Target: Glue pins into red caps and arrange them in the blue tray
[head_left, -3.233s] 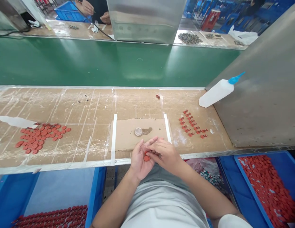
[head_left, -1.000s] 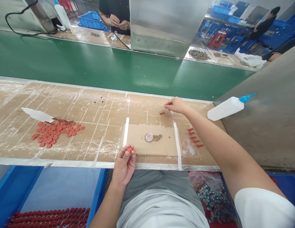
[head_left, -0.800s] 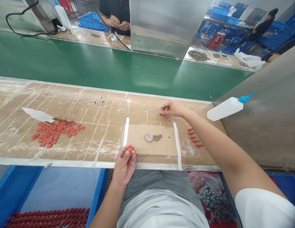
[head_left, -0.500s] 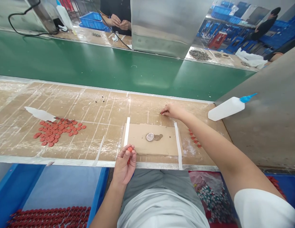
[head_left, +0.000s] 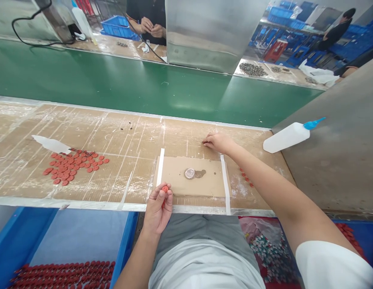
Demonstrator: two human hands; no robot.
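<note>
My left hand is closed in a pinch on a round red disc at the table's front edge, with more red showing below between the fingers. Over the far side of the table, my right hand pinches a small dark reddish piece at its fingertips, mostly hidden. Between the hands lies a cardboard sheet bearing a small round clear dish beside a wet brown stain. Several red discs stand in a row by my right forearm, which covers part of that area.
A pile of red discs lies at left by a white bottle. A white squeeze bottle with a blue nozzle stands right, near a metal panel. Beyond runs a green belt. Below left is a blue bin with red discs.
</note>
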